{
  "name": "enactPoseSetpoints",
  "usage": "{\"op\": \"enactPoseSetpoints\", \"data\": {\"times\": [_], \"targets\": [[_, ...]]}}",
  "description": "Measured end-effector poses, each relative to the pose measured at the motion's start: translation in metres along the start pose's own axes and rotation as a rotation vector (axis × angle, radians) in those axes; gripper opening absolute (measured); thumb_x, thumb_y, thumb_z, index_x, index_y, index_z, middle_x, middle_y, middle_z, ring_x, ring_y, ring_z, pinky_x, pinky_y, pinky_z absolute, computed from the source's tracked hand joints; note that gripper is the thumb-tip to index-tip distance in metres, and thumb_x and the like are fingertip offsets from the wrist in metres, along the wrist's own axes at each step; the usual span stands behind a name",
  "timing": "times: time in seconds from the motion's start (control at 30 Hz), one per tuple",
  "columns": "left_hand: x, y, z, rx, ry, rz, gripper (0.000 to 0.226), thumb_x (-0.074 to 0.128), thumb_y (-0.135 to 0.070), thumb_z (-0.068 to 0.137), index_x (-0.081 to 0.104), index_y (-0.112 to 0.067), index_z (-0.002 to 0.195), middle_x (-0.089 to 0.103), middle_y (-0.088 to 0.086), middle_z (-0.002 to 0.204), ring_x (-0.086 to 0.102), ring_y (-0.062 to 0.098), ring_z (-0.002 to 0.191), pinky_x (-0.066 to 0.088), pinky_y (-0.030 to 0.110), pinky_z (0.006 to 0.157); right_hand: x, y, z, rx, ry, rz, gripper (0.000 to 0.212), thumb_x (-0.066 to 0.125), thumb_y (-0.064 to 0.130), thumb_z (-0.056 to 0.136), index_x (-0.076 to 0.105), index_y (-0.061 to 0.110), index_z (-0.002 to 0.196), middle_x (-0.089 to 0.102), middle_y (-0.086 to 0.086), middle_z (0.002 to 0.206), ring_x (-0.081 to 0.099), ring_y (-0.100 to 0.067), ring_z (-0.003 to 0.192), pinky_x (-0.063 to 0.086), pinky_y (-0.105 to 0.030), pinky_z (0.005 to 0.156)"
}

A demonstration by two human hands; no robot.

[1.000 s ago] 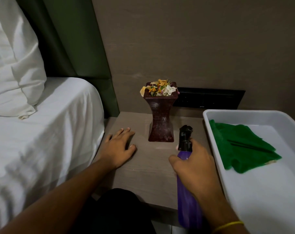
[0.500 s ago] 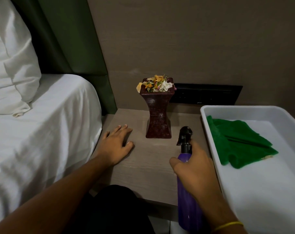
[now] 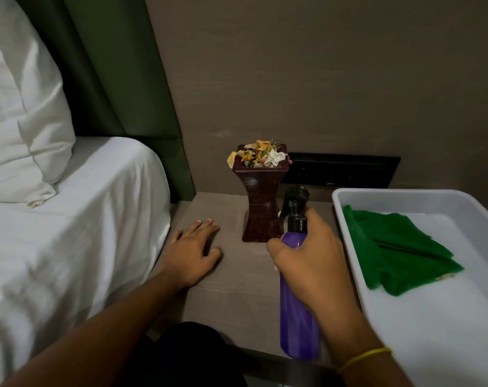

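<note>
Nightstand (image 3: 237, 291), bottle (image 3: 298, 317) inside right fingers (image 3: 313, 219)

Purple spray bottle (image 3: 297, 300), black trigger nozzle, held above bedside table edge

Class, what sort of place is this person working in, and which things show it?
Probably a hotel bedroom being cleaned: a white-sheeted bed with pillow against a green padded headboard, a bedside table beside it, and the right hand gripping a purple spray bottle.
</note>
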State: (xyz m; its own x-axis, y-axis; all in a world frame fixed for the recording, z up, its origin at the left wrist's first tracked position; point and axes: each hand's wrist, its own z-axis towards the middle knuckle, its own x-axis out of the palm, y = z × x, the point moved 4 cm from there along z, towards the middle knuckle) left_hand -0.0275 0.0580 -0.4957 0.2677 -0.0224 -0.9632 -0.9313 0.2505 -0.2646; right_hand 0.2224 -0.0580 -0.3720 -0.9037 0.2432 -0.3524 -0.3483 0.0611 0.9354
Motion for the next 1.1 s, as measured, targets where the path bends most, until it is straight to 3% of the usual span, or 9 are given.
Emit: {"op": "enactPoseSetpoints", "data": {"times": [0.17,0.5,0.63,0.73,0.83,0.9,0.97,1.03,1.1], "targets": [[-0.009,-0.001,0.012,0.006,-0.009,-0.002,0.070,0.034,-0.068,0.092,0.033,-0.040,0.156,0.028,-0.010,0.169,0.019,0.013,0.155,0.016,0.051,0.125,-0.003,0.008,0.004,-0.023,-0.016,0.045,0.021,0.075,0.024,0.082,0.062,0.032,0.095,0.071,0.002,0.087,0.070,-0.019,0.084,0.060,-0.033,0.068],[-0.023,0.017,0.013,-0.027,-0.038,0.015,0.068,0.033,-0.067,0.093,0.034,-0.040,0.155,0.029,-0.009,0.169,0.020,0.013,0.155,0.017,0.051,0.124,0.009,-0.008,-0.001,0.024,0.013,-0.020,0.024,0.076,0.017,0.084,0.055,0.029,0.086,0.057,0.005,0.068,0.055,-0.004,0.049,0.041,-0.011,0.043],[-0.021,0.026,0.011,-0.043,-0.034,0.034,0.068,0.034,-0.068,0.094,0.033,-0.040,0.156,0.029,-0.009,0.169,0.021,0.014,0.155,0.018,0.051,0.124,0.012,-0.012,-0.011,0.057,0.026,-0.017,0.034,0.076,0.018,0.087,0.054,0.040,0.101,0.062,0.002,0.080,0.058,-0.008,0.058,0.050,-0.020,0.053],[-0.018,0.035,0.007,-0.053,-0.023,0.044,0.068,0.033,-0.068,0.095,0.032,-0.040,0.157,0.029,-0.008,0.169,0.021,0.014,0.155,0.018,0.049,0.124,-0.001,-0.002,-0.022,0.014,0.003,0.043,0.045,0.078,0.017,0.086,0.059,0.035,0.123,0.065,0.003,0.077,0.063,-0.006,0.049,0.051,-0.015,0.047],[-0.011,0.045,-0.009,-0.083,0.007,0.062,0.068,0.037,-0.064,0.096,0.034,-0.036,0.158,0.029,-0.006,0.169,0.024,0.017,0.155,0.021,0.049,0.123,-0.034,0.013,-0.031,-0.016,-0.053,0.145,0.043,0.083,0.037,0.077,0.059,0.055,0.108,0.071,0.011,0.090,0.073,-0.004,0.074,0.056,-0.014,0.050],[-0.013,0.055,-0.016,-0.145,0.024,0.031,0.060,0.050,-0.056,0.097,0.044,-0.032,0.152,0.043,0.000,0.162,0.042,0.023,0.146,0.033,0.046,0.117,-0.066,0.018,-0.031,-0.021,-0.145,0.198,0.047,0.085,0.048,0.063,0.058,0.060,0.100,0.070,0.020,0.099,0.073,-0.004,0.084,0.054,-0.012,0.050],[-0.034,0.063,-0.013,-0.231,-0.017,-0.091,0.035,0.058,-0.042,0.099,0.060,-0.032,0.133,0.065,0.008,0.139,0.064,0.019,0.112,0.049,0.040,0.096,-0.103,0.016,-0.028,-0.090,-0.277,0.173,0.046,0.082,0.053,0.064,0.064,0.044,0.105,0.073,0.011,0.099,0.073,-0.009,0.084,0.055,-0.020,0.060],[-0.073,0.065,-0.001,-0.260,-0.186,-0.220,0.016,0.058,-0.033,0.101,0.064,-0.031,0.116,0.072,0.008,0.113,0.061,0.007,0.085,0.049,0.034,0.076,-0.126,0.012,-0.026,-0.131,-0.328,0.090,0.058,0.073,0.064,0.062,0.067,0.030,0.109,0.073,0.009,0.099,0.070,-0.009,0.086,0.053,-0.022,0.065],[-0.129,0.053,0.018,-0.225,-0.473,-0.275,0.012,0.056,-0.033,0.102,0.065,-0.030,0.110,0.071,0.003,0.100,0.057,0.003,0.078,0.043,0.029,0.068,-0.139,-0.002,-0.023,-0.111,-0.359,0.026,0.061,0.067,0.069,0.063,0.069,0.024,0.105,0.072,0.010,0.092,0.068,-0.006,0.084,0.052,-0.021,0.066]]}}
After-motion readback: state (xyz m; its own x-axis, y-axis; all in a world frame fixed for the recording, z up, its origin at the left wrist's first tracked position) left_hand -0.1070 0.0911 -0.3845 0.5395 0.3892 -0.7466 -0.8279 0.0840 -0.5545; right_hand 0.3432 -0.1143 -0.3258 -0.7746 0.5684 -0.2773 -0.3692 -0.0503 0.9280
